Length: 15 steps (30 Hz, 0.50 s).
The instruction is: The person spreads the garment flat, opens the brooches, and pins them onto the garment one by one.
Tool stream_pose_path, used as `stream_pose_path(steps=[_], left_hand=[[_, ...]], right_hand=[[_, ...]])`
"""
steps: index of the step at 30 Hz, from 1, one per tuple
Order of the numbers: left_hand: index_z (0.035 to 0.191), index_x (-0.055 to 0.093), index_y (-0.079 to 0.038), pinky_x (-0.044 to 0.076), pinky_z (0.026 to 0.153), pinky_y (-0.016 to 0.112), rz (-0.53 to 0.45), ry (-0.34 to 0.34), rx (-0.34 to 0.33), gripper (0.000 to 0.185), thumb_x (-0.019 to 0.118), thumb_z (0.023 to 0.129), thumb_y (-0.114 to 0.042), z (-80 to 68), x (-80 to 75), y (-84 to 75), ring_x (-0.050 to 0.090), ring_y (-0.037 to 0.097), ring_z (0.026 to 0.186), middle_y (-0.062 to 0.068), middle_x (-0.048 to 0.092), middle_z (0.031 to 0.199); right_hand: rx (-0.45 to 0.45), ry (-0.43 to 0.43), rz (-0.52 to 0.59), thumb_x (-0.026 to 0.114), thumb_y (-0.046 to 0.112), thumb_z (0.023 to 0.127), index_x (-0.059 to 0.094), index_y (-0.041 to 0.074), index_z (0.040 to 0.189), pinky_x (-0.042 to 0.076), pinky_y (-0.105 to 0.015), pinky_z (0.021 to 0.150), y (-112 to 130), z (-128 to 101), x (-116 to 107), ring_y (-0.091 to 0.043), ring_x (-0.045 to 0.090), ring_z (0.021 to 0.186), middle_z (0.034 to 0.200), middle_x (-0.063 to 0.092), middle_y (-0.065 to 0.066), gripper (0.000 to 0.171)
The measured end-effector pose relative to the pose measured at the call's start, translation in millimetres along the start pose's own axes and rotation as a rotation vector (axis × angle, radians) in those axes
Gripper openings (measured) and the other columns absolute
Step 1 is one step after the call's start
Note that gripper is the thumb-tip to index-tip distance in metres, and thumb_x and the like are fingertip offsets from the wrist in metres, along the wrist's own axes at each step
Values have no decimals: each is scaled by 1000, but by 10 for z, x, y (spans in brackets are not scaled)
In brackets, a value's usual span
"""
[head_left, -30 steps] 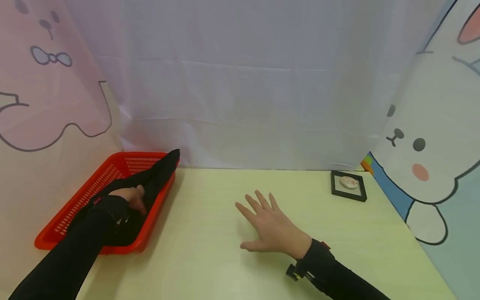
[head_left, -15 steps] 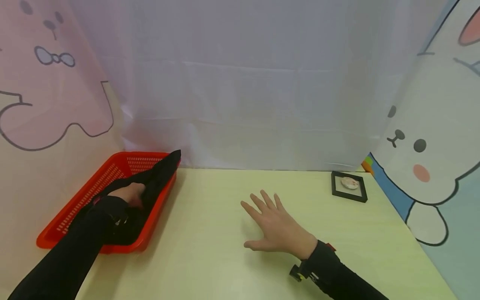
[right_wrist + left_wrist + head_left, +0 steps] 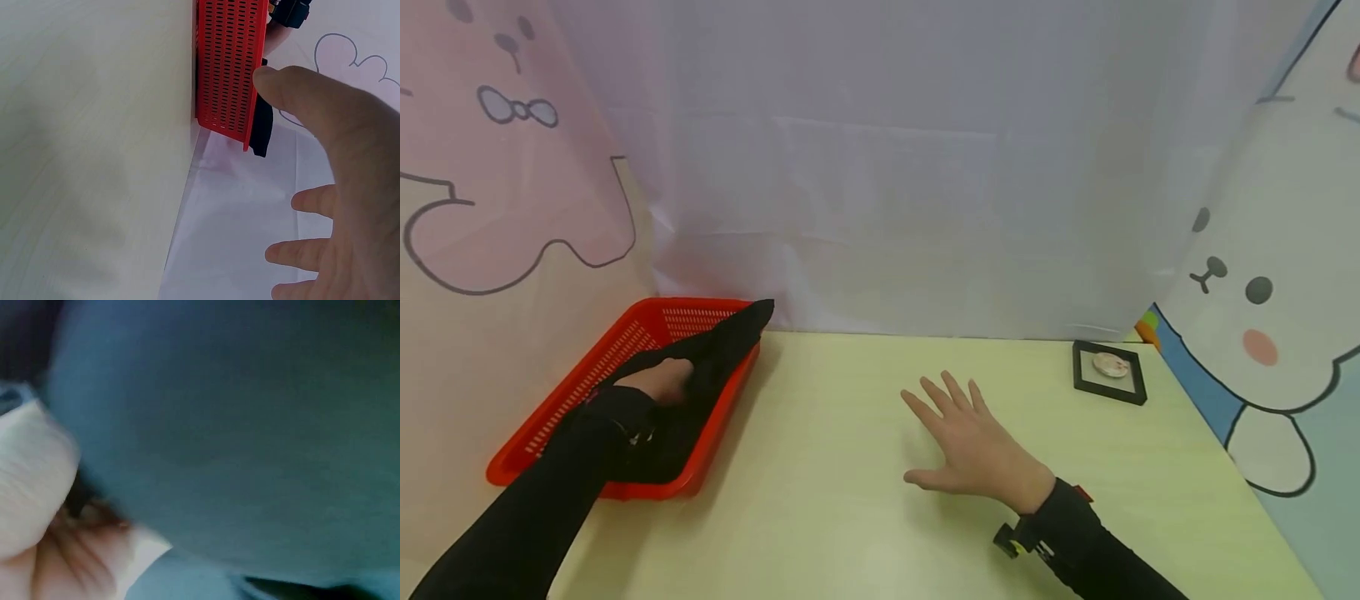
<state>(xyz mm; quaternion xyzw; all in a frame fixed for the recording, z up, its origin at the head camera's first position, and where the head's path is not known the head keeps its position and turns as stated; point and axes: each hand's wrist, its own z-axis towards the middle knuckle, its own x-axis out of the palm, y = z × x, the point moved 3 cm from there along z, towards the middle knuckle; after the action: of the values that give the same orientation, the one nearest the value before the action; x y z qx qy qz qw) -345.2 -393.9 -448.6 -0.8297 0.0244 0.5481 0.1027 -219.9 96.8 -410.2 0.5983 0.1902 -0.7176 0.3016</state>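
Note:
A black cloth lies bunched in a red plastic basket on the left, one corner sticking over the back rim. My left hand is down in the basket on this cloth. The left wrist view shows the thumb and bent fingers close together at the dark fabric, gripping it; the fingertips are hidden. My right hand is over the middle of the table with fingers spread and holds nothing. In the right wrist view, its thumb overlaps the basket's side.
A black square frame with a small whitish oval piece on it lies at the table's back right. A white sheet hangs behind the pale table. Cartoon-printed sheets flank both sides.
My left hand's fingers and thumb have drawn in on the cloth. The right hand has drifted slightly right and up, still spread. The head view has shifted a little.

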Motion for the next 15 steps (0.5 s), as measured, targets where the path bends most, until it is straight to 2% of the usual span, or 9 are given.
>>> stream_pose_path(steps=[2, 4, 6, 9, 12, 15], left_hand=[[85, 57, -6, 39, 67, 40, -15, 47, -28, 23, 75, 77, -15, -50, -44, -91, 48, 26, 75, 7, 53, 83], [90, 57, -5, 40, 71, 43, -41, 89, -54, 36, 81, 73, -26, -106, -84, -196, 48, 28, 79, 9, 54, 87], [94, 59, -5, 41, 72, 46, -61, 100, -69, 45, 85, 68, -30, -145, -92, -286, 49, 29, 82, 10, 55, 90], [97, 58, -7, 41, 70, 45, -69, 95, -83, 38, 82, 72, -20, -166, -50, -355, 49, 29, 82, 11, 56, 92], [93, 56, -6, 40, 66, 41, -44, 77, -60, 21, 70, 78, -5, -163, -7, -394, 49, 28, 78, 11, 54, 88], [86, 55, -5, 39, 65, 38, -21, 80, -49, 13, 65, 80, 0, -142, -17, -448, 48, 27, 74, 11, 53, 84]], right_hand=[[5, 6, 10, 60, 71, 79, 26, 24, 154, 18, -68, 110, -5, -11, -9, -41, 18, 146, 156, 31, -13, 95], [6, 9, 13, 59, 71, 79, 26, 23, 154, 18, -68, 110, -8, -20, -13, -41, 18, 146, 156, 30, -14, 95], [9, 11, 12, 59, 71, 79, 25, 23, 154, 18, -68, 110, -11, -30, -14, -42, 18, 146, 157, 30, -14, 95], [5, 2, 6, 58, 72, 79, 26, 23, 154, 20, -68, 110, -13, -42, -20, -42, 19, 146, 156, 30, -15, 95], [9, -3, -2, 59, 71, 79, 25, 23, 154, 20, -68, 109, -27, -57, -21, -42, 19, 146, 156, 30, -14, 95], [16, -4, -14, 59, 71, 79, 25, 23, 154, 21, -68, 109, -47, -71, -20, -42, 19, 146, 157, 30, -13, 96]])
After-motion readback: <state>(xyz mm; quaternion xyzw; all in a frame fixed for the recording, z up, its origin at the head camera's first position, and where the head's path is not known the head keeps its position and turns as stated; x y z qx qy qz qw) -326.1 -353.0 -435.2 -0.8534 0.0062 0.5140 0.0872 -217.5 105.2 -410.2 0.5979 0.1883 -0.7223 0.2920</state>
